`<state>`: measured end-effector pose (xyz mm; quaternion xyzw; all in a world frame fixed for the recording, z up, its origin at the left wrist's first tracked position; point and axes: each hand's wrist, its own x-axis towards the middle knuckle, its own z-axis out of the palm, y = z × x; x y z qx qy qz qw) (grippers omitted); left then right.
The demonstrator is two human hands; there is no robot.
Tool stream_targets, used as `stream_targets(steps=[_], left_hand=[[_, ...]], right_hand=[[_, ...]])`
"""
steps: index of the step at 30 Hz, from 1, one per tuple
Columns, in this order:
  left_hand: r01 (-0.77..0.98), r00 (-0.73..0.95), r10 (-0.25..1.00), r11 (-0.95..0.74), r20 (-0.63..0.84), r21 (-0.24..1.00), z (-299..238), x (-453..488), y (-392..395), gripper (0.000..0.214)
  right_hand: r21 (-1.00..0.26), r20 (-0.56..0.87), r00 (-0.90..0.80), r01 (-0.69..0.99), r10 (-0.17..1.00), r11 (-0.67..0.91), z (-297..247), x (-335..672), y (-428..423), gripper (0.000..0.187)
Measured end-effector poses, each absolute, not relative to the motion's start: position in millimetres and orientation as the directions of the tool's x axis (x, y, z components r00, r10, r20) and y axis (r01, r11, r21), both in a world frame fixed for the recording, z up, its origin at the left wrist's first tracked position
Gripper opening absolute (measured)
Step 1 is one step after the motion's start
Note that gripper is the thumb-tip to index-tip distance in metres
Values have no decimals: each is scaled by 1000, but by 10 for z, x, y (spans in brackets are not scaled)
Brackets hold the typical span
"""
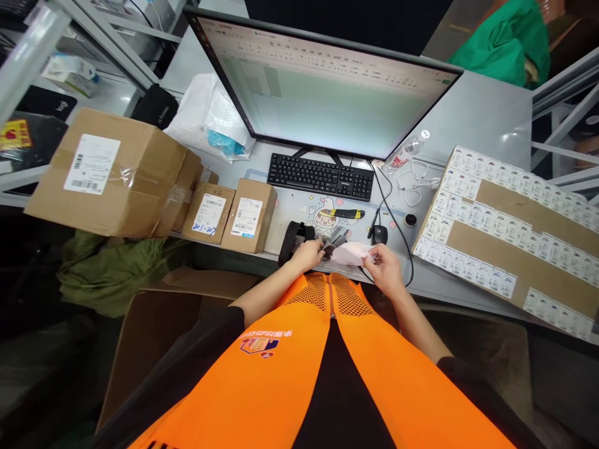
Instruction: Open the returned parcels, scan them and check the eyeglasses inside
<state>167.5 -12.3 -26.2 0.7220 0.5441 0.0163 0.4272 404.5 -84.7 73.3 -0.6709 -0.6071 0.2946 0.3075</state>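
Observation:
At the desk's front edge, my right hand [384, 269] pinches one end of a thin, pale pinkish-white sheet [350, 253]. My left hand [307, 255] is closed, its fingertips at a small grey and dark item [336, 238] that touches the sheet's left end. What exactly the left fingers grip is too small to make out. Just behind and left of that hand lies a black, rounded item like a case or strap [294, 238], partly covered by the hand.
A keyboard [321, 176] lies below a large monitor [322, 87]. Closer in are a yellow-black cutter [344, 213] and a mouse [379, 235]. Cartons [248, 215] stand left; a label-covered cardboard sheet [524, 243] lies right. An open carton [154, 324] sits below the desk.

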Motion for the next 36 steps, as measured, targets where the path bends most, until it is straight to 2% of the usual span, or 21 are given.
stream_targets(steps=[2, 5, 11, 13, 15, 17, 19, 23, 29, 36], left_hand=[[824, 373, 790, -40, -487, 565, -302, 1764, -142, 17], [840, 354, 797, -41, -489, 541, -313, 1877, -176, 11], [707, 491, 782, -100, -385, 700, -249, 1762, -127, 21], [559, 531, 764, 9, -366, 829, -213, 1686, -85, 25], [334, 554, 743, 213, -374, 918, -159, 1624, -49, 29], [163, 563, 726, 370, -394, 915, -83, 1577, -29, 36], [116, 552, 733, 404, -397, 907, 7, 1544, -29, 39], [200, 508, 795, 264, -330, 944, 194, 1534, -76, 34], [316, 492, 850, 28, -189, 948, 418, 1620, -115, 28], [316, 527, 842, -64, -119, 947, 467, 1571, -86, 25]], right_hand=[[-779, 6, 97, 625, 995, -56, 708, 4049, -872, 19], [-794, 41, 88, 607, 995, -21, 686, 4033, -902, 18], [-807, 97, 33, 588, 995, 59, 763, 4052, -967, 15], [-813, 103, 12, 577, 995, 77, 810, 4091, -983, 15], [-817, 102, -14, 569, 995, 92, 860, 4141, -994, 14], [-808, 112, -40, 578, 993, 114, 919, 4188, -1002, 12], [-788, 141, -77, 595, 987, 159, 992, 4220, -1009, 9], [-728, 195, -238, 616, 952, 303, 1158, 4207, -1031, 9], [-644, 147, -544, 581, 826, 498, 1307, 4074, -1036, 12], [-567, 157, -668, 542, 727, 620, 1381, 3964, -1007, 16]])
